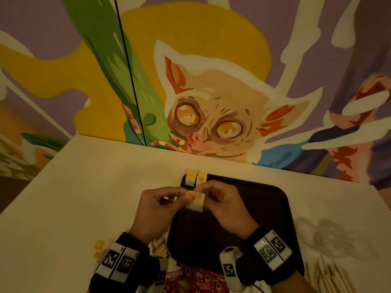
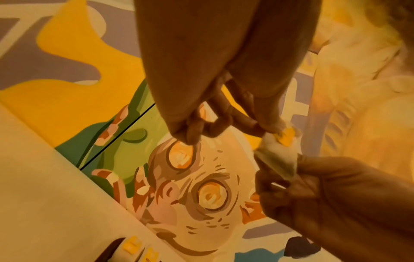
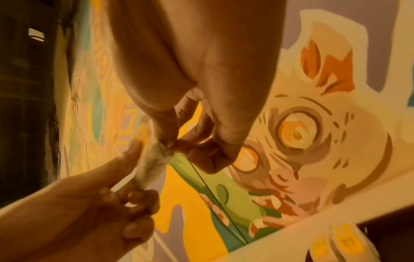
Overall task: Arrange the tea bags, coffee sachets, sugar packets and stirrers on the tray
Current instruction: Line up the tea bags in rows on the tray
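Left hand [image 1: 157,205] and right hand [image 1: 220,199] both pinch one tea bag [image 1: 195,200] mid-frame, above the dark tray [image 1: 273,208]. Two tea bags [image 1: 196,177] already stand at its upper-left corner; this one probably goes just beside them, squared up.

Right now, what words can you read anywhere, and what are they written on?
"NESCAFE": red coffee sachet at the near edge of the table, left one.
"NESCAFE CLASSIC": red coffee sachet beside it, partly hidden by the right wrist.
"RELAX": yellow-tagged tea bag on the dark tray's far corner; smaller print unreadable.
Tea bag pinched by left hand and right hand: print blurred.
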`<action>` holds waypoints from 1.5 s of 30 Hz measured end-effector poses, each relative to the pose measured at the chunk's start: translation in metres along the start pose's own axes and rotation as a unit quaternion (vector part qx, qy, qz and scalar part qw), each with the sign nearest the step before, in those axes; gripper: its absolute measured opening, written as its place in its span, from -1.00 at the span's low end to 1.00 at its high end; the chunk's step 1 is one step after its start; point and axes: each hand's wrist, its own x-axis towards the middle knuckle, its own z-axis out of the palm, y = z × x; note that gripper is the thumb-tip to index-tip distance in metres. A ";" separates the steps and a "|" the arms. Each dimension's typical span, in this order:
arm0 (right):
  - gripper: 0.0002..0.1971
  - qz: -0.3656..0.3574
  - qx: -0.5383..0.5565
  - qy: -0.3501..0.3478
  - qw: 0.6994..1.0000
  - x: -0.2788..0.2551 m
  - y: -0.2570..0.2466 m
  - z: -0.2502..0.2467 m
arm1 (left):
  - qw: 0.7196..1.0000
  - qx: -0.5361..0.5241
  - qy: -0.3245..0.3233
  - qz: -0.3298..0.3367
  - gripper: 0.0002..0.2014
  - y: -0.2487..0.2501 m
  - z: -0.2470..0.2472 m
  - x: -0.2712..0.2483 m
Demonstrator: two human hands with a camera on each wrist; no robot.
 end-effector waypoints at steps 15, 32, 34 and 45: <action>-0.88 0.156 -0.066 -0.021 0.985 0.005 0.051 0.024 | 0.984 0.109 0.116 -0.083 -0.89 -0.049 0.000 -0.031; -0.82 0.362 -0.212 0.155 0.894 0.129 0.163 0.024 | 0.955 0.146 0.111 -0.235 -0.91 -0.096 -0.059 -0.083; -0.83 0.367 -0.234 0.151 0.888 0.136 0.175 0.029 | 0.953 0.145 0.109 -0.242 -0.90 -0.097 -0.063 -0.082; -0.74 0.295 -0.335 0.154 0.882 0.135 0.170 0.029 | 0.947 0.231 0.073 -0.210 -0.91 -0.107 -0.063 -0.079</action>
